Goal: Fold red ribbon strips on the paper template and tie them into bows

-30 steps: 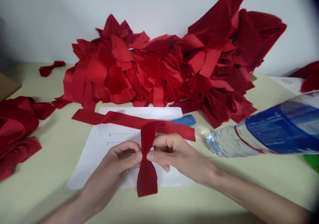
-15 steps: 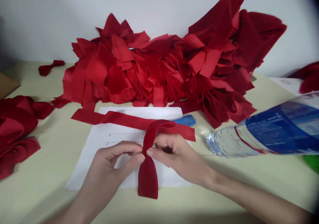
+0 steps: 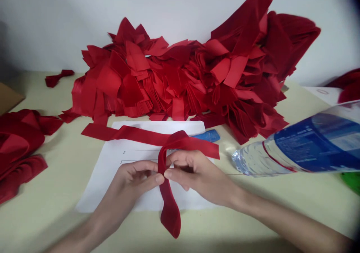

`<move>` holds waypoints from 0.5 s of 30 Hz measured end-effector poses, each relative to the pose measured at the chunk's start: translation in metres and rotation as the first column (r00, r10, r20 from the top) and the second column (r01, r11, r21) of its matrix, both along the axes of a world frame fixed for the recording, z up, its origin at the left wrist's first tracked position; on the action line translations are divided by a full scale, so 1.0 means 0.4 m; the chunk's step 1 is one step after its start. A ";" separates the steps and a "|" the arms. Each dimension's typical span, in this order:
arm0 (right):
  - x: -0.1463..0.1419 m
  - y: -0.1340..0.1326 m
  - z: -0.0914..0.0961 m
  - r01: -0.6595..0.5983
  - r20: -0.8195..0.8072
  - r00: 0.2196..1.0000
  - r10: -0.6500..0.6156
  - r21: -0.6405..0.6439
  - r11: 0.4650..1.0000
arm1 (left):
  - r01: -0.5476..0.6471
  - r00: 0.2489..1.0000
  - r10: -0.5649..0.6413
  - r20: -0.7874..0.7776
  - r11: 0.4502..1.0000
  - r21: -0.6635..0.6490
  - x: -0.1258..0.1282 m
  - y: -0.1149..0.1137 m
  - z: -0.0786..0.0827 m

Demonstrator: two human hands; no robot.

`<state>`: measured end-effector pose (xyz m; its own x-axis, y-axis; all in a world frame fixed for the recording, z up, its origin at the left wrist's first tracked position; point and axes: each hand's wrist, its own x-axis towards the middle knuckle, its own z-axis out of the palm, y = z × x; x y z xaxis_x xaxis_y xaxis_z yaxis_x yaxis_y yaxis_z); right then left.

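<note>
A long red velvet ribbon strip (image 3: 132,133) lies across a white paper sheet (image 3: 112,170) with printed lines. Its right part folds over and hangs toward me, ending near the table's front. My left hand (image 3: 132,185) and my right hand (image 3: 194,172) both pinch this strip at the same spot, thumbs and forefingers meeting where it narrows into a crease. Below the pinch the loose end (image 3: 170,211) widens and tilts slightly to the right.
A big heap of cut red strips (image 3: 197,69) fills the back of the table against the wall. More red fabric (image 3: 17,144) lies at the left. A clear water bottle with a blue label (image 3: 303,144) lies on its side at right. A blue object (image 3: 208,135) peeks from under the ribbon.
The pinched part of the ribbon has been squeezed narrower. The hanging end has swung lower and to the right. Both hands stay at the same spot.
</note>
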<state>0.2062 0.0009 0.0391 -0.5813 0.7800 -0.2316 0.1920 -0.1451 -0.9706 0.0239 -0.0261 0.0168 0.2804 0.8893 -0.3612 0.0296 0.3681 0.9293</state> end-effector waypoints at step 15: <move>0.010 -0.001 0.003 -0.015 0.018 1.000 0.016 -0.009 1.000 | 0.122 0.930 -0.069 0.362 0.985 -0.126 -0.002 -0.002 -0.002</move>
